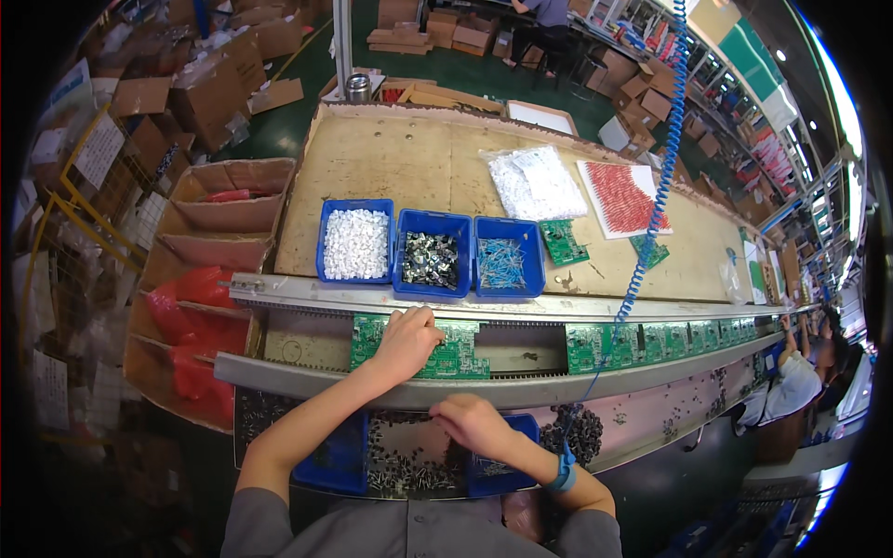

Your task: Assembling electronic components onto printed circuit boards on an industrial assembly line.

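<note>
My left hand (409,342) rests over a green circuit board (462,358) held between two metal rails. Its fingers are pinched together near the board's upper middle, and whatever they hold is too small to make out. My right hand (473,423) hovers just in front of the near rail, above a tray of small dark components (409,456). Its fingers are curled together, with their contents hidden. A blue wrist strap (563,472) circles my right wrist. Beneath that hand sits a blue bin (507,474), partly covered by the forearm. Another blue bin (337,458) lies under my left forearm.
Beyond the rails stand blue bins of white parts (355,244), metallic parts (431,259) and blue-leaded parts (502,265). More boards (651,342) line the rails to the right. A coiled blue cord (651,223) hangs across. Cardboard compartments (219,209) stand left; a co-worker (786,381) is far right.
</note>
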The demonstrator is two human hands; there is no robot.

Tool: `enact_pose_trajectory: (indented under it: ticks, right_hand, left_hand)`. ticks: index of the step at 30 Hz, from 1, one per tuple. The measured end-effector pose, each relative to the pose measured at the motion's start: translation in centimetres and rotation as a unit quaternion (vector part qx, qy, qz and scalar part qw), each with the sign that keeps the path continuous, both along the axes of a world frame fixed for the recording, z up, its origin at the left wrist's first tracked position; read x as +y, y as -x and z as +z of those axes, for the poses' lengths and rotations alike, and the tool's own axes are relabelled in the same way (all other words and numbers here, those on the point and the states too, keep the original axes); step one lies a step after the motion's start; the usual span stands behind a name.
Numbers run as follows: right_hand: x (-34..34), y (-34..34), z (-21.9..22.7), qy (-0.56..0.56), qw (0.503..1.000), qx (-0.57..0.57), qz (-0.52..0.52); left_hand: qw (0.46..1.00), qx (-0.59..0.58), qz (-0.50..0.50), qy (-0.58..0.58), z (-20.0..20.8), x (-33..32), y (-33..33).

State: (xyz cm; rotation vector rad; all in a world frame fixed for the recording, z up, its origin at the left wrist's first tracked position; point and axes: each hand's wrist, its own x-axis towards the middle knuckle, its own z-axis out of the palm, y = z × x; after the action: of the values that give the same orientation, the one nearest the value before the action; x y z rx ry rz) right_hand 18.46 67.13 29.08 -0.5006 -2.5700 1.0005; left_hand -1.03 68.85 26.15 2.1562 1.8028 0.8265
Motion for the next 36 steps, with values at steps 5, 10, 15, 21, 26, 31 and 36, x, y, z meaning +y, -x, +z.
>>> enact_pose_trajectory:
  ticks: [5, 10, 15, 21, 26, 31, 36]
  right_hand:
    - [3.9, 0.4, 0.9, 0.06, 0.986, 0.027, -0.155]
    - [6.6, 1.7, -0.3, 0.098, 0.97, 0.044, -0.219]
    - [7.7, 3.1, -2.1, 0.04, 0.98, 0.029, -0.193]
    - [7.9, 3.4, -2.3, -0.013, 0.982, 0.006, -0.189]
    - [7.9, 3.5, -2.0, -0.029, 0.985, -0.01, -0.17]
    - [8.4, 3.6, -2.0, -0.043, 0.988, -0.022, -0.15]
    - [8.4, 3.2, -1.9, -0.046, 0.989, -0.03, -0.134]
  left_hand:
    - [0.999, -0.035, 0.03, 0.015, 0.0, -0.1, -0.1]
    - [0.999, -0.01, 0.042, -0.015, -0.2, -0.3, -0.5]
    - [0.997, 0.019, 0.041, -0.065, 0.0, -1.0, -0.4]
    - [0.997, -0.021, -0.037, -0.068, 2.2, -3.7, -0.6]
    - [0.954, 0.022, -0.27, 0.128, 1.8, -9.2, -2.3]
    - [0.929, 0.101, -0.31, 0.175, -0.6, -12.9, -4.0]
    - [0.911, 0.151, -0.329, 0.199, -1.1, -13.3, -4.5]
